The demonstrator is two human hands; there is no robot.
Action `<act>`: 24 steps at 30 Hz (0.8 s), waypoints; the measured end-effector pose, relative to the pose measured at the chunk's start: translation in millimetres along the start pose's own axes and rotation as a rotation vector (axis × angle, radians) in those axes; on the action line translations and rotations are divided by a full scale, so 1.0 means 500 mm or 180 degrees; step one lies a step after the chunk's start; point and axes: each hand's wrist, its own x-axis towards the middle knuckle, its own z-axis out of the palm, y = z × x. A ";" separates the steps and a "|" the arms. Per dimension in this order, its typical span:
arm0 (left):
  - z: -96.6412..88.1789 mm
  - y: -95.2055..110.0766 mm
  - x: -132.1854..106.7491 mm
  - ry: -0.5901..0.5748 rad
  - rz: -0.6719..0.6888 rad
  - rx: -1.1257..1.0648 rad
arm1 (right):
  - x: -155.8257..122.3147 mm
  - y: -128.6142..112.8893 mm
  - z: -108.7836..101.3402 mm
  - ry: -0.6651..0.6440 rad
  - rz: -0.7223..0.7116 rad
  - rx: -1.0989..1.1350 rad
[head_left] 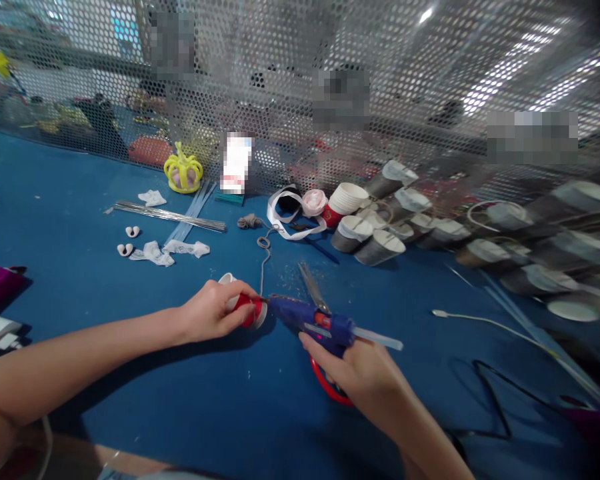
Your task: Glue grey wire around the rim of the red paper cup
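Observation:
My left hand is closed around a red paper cup with a white rim, which lies on its side just over the blue table. In my right hand is a blue hot glue gun, its nozzle at the cup's side; whether it touches I cannot tell. A clear glue stick sticks out of the gun's back, and a small red light glows on its body. From the cup a grey cord runs back to a small bundle. Scissors with red handles lie partly hidden under the gun and my right hand.
Many grey-wrapped cups stand and lie at the right, beside stacked white cups. Metal wires, clear glue sticks and white lace lie at the left. A yellow crown-shaped piece and a phone stand by the perforated screen.

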 end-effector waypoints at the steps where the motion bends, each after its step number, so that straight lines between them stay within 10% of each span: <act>1: 0.000 -0.001 -0.001 0.0001 -0.0004 0.0026 | 0.002 -0.002 0.000 -0.0004 0.0058 0.0025; 24: 0.001 -0.004 0.001 0.0042 0.0046 0.0003 | 0.007 -0.013 -0.012 -0.0416 0.0560 0.0094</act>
